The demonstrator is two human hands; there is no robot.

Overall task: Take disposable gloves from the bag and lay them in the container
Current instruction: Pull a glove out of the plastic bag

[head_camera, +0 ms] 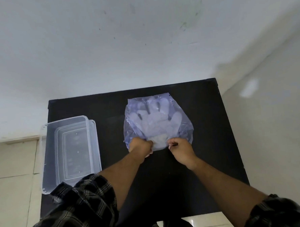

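A thin bluish plastic bag [181,123] lies flat on the black table [209,144], right of centre. Clear disposable gloves [155,121] show through it, fingers pointing away from me. My left hand [140,146] is closed on the bag's near edge at the left. My right hand [180,149] pinches the same edge at the right. Between the two hands the crumpled glove cuffs show at the bag's mouth. A clear rectangular plastic container [48,154] stands at the table's left edge, with nothing visible inside.
The container's left side overhangs the table's left edge. A white wall rises behind the table. Pale floor tiles lie on both sides. My plaid sleeves fill the lower corners of the view.
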